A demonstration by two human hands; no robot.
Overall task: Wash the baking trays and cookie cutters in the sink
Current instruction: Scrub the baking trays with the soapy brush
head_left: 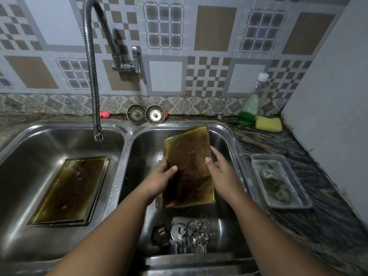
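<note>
**A:** Where is the tray sitting?

**B:** The baking tray is tilting up in the sink basin right of the tap. The left grip and right grip are each clamping a long edge, thumb on the face, fingers curling behind.

**A:** Advice?

**B:** The tap is hanging over the other basin, so I'd be swinging it across first. The sponge and soap bottle are waiting far right of the tap.

**A:** Obstacles?

**B:** Cookie cutters are lying right of the tap, nearer the person, likely catching a lowered tray. Stacked trays are filling the basin beneath the tap.
</note>
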